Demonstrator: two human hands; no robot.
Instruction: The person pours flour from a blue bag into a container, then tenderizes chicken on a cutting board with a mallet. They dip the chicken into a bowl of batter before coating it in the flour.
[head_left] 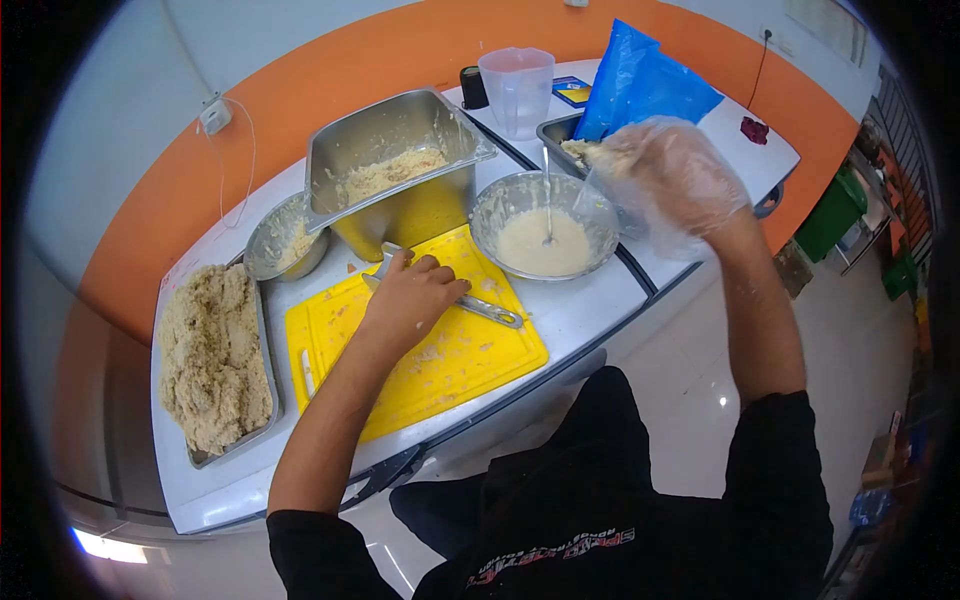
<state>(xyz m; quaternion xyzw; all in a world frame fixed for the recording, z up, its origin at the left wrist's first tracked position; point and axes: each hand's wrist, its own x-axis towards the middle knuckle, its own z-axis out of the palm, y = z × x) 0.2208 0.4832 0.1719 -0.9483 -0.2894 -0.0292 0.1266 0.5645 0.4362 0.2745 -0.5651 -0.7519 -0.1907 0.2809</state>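
Left hand (415,293) on tongs (492,312); right hand (692,182) at a metal tray (558,128).
From my remote post I record the left hand clamped around the tongs, which lie over a yellow cutting board (350,312). The right hand, in a clear plastic glove (668,138), is at the tray, near a blue bag (640,85); I cannot tell whether its fingers are together or apart. A metal bowl (489,217) of pale batter (532,246) stands between the hands.
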